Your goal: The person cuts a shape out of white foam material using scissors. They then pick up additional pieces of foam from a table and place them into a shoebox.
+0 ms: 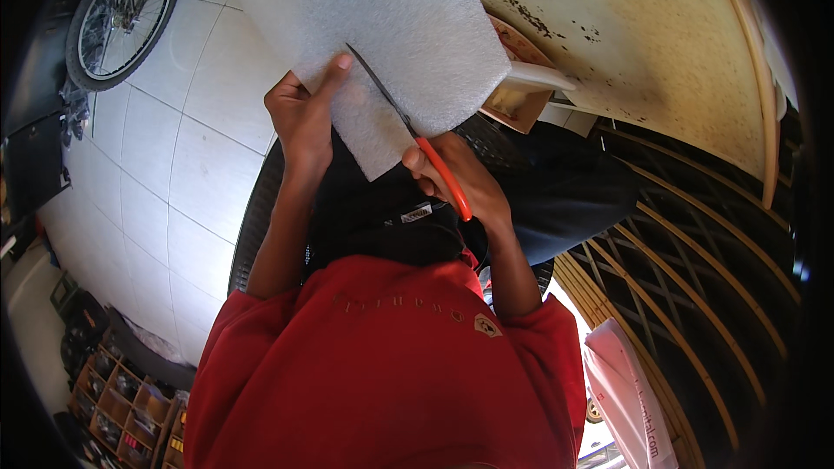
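Observation:
A white foam sheet [400, 13] is held up in front of me, above my lap. My left hand [304, 117] grips its left edge, the thumb flat on top and the other fingers behind it. In my right hand [465, 174] is a pair of scissors [445, 175] with orange-red handles. The dark blade lies across the sheet, its tip close to my left thumb. Below the blade a flap of the foam [373, 143] hangs toward me. The scissors' other blade is hidden, apparently under the sheet.
A worn, stained cream board [634, 43] stands at upper right, with a small tray [512, 108] beside it. A bicycle wheel [123, 22] rests on the tiled floor [204, 148] at upper left. Lower left is a compartmented wooden box [122, 404]; a white bag [625, 391] lies lower right.

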Demonstrator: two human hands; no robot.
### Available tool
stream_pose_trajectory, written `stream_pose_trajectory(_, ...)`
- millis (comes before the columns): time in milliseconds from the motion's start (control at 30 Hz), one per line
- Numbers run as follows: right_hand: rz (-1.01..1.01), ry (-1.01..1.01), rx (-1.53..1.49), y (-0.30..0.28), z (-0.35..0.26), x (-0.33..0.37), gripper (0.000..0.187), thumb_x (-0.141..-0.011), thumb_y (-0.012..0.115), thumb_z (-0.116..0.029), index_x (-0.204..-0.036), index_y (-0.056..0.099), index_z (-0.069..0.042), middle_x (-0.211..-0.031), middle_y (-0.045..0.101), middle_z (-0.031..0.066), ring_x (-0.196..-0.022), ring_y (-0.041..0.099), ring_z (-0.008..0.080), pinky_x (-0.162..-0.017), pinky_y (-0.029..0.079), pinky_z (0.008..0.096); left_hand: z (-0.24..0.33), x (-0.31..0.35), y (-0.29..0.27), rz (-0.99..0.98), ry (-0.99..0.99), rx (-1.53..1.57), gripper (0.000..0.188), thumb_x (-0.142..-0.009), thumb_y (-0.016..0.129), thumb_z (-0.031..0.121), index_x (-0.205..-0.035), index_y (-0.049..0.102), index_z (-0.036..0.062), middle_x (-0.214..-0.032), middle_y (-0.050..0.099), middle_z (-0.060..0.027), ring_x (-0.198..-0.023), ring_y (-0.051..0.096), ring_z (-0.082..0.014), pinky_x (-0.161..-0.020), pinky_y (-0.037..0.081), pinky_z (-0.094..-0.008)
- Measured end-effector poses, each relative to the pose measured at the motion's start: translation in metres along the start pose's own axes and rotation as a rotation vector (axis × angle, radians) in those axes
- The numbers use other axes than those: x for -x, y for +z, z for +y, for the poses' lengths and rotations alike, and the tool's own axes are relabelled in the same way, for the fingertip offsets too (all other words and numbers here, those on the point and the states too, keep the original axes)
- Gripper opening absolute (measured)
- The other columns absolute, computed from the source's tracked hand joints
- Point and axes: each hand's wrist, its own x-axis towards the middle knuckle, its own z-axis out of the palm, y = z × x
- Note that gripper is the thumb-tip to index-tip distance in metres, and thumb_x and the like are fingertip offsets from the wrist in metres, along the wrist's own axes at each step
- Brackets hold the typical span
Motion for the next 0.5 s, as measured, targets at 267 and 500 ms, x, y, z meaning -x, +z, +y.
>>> stream_pose_trajectory(267,-0.039,-0.01,-0.042,-0.003,0.002,-0.002,0.083,-0.077,0.047,-0.084,-0.065,0.052,-0.002,-0.051,0.044,0.001,-0.043,0.044,0.0082,-0.04,0.034,0.0234,0.002,-0.002,-0.001,-0.026,0.017,0.031,0.025,-0.078,0.081,0.015,-0.09,0.068,-0.0025,-0.085,0.07,-0.0106,-0.075,0.065,-0.0126,-0.072,0.053,-0.0275)
stream_pose_trajectory(500,-0.035,0.082,0.013,-0.009,-0.008,0.007,0.082,-0.081,0.045,-0.081,-0.066,0.053,-0.001,-0.051,0.045,0.0008,-0.043,0.045,0.0083,-0.04,0.035,0.0234,0.013,0.009,0.001,-0.146,0.012,-0.099,0.028,-0.076,0.082,0.01,-0.095,0.066,-0.0028,-0.087,0.07,-0.0119,-0.078,0.066,-0.015,-0.074,0.053,-0.0288)
